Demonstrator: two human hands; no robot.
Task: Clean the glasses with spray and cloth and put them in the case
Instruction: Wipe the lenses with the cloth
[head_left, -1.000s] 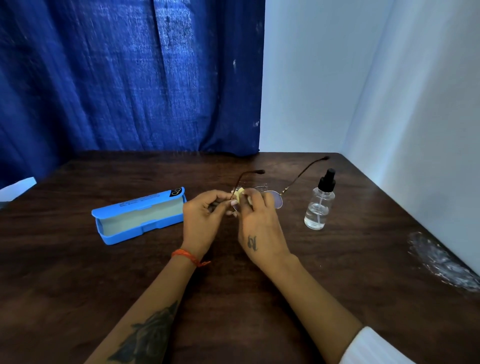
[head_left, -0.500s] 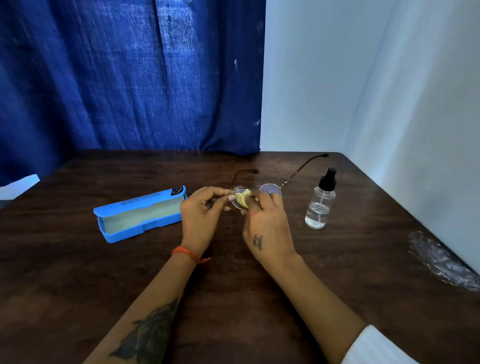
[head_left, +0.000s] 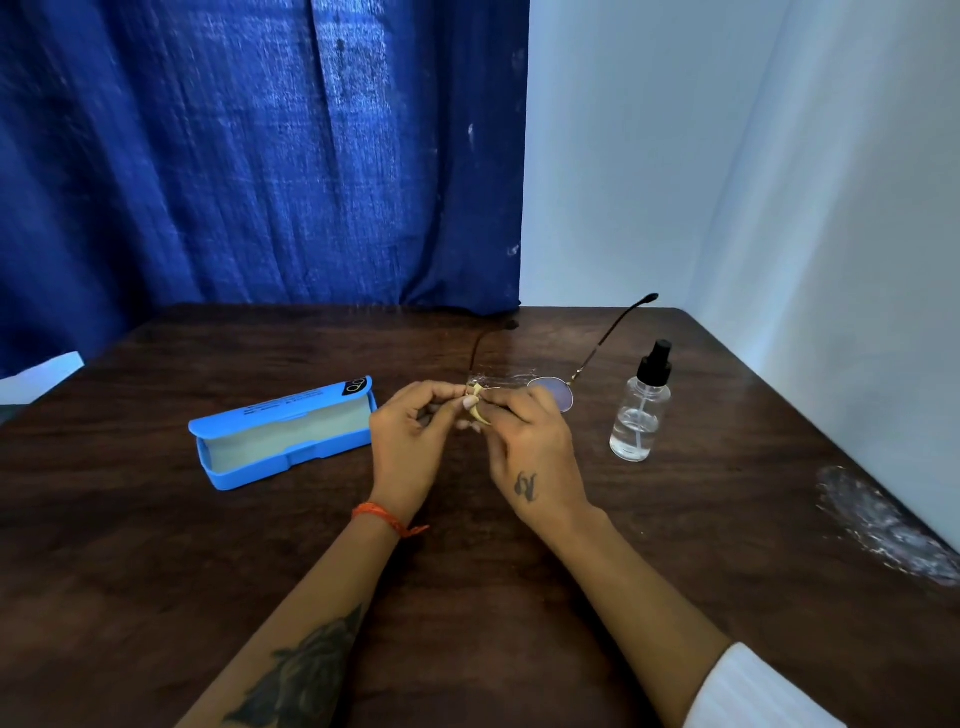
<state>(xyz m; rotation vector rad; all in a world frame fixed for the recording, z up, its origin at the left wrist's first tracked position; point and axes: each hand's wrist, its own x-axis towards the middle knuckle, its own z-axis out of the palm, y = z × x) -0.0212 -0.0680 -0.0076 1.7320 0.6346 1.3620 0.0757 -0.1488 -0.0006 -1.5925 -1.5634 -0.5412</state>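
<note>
Thin-framed round glasses (head_left: 553, 388) are held above the middle of the dark wooden table (head_left: 156, 545), temples unfolded and pointing away from me. My left hand (head_left: 410, 441) pinches the frame at its left lens. My right hand (head_left: 524, 447) pinches a small yellow cloth (head_left: 479, 410) against that lens, which is mostly hidden by the fingers. The blue glasses case (head_left: 283, 434) lies open on the table to the left. A clear spray bottle (head_left: 641, 408) with a black nozzle stands upright to the right of the hands.
A blue curtain (head_left: 260, 156) hangs behind the table and white walls close in at the right. A crumpled clear plastic wrap (head_left: 883, 525) lies near the table's right edge. A white sheet (head_left: 41, 374) shows at the far left.
The cloth has slid lower on the left lens between my fingers, and the glasses have tilted slightly so the right lens now shows past my right hand.
</note>
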